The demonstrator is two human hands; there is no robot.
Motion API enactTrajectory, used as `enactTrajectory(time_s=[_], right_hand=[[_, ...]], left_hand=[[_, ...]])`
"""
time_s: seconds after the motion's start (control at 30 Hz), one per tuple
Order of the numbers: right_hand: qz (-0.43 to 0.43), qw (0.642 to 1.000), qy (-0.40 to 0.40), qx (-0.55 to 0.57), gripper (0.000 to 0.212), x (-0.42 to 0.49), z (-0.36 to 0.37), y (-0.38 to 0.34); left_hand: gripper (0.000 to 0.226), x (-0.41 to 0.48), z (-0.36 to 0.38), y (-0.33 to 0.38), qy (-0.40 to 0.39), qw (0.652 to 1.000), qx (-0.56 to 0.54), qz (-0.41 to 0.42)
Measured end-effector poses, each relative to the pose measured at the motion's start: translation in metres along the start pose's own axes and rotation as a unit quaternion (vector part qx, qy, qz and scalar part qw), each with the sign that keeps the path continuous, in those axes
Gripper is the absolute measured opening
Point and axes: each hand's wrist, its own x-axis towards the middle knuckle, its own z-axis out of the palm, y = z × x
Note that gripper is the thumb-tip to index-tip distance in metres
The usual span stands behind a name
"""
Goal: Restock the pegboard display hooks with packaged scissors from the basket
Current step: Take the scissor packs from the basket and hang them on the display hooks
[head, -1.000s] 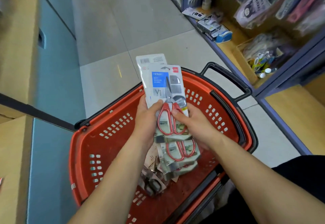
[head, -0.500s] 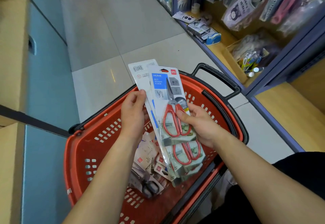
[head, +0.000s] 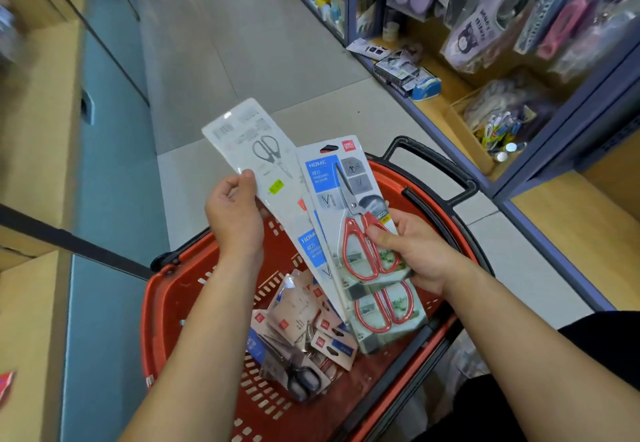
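My left grip (head: pixel 235 219) pinched the side edge of a white, back-facing carded scissors pack (head: pixel 249 143), which I judged light, stiff and slick. My right grip (head: pixel 412 251) clamped a heavier fanned stack of red-handled scissors packs (head: pixel 349 213) at the handles, above the red plastic basket (head: pixel 166 303).

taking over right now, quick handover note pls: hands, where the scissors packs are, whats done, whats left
Left hand: pinches one pack, back side up, tilted left of the stack.
Right hand: grips the stack of red-handled scissors packs above the red basket.
Loose packs lie on the basket floor.
Done: a handful lifted out.
Left: hang every pack; none is on a hook in view. The hanging display is to the right.
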Motion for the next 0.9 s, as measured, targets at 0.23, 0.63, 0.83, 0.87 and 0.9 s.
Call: enactTrajectory(time_s=[0.23,0.63,0.83,0.87,0.9], right_hand=[[-0.015,0.999,-0.046,-0.023,0.083,0.000,-0.001,-0.001],[-0.088,0.993,0.080,-0.013,0.039,0.003,0.000,-0.004],[-0.130,0.973,0.192,0.013,0.017,0.007,0.005,-0.013],[-0.129,0.971,0.198,0.018,0.016,0.007,0.007,-0.015],[-0.125,0.971,0.203,0.021,0.015,0.008,0.009,-0.015]], left_hand=[[0.015,0.035,-0.031,0.032,0.063,0.997,-0.016,0.042],[0.020,0.023,-0.058,0.027,0.030,0.997,0.067,0.033],[0.015,-0.034,-0.021,-0.009,-0.099,0.991,0.093,-0.006],[0.015,-0.039,-0.014,-0.013,-0.109,0.989,0.098,-0.002],[0.015,-0.044,-0.007,-0.016,-0.111,0.989,0.101,0.001]])
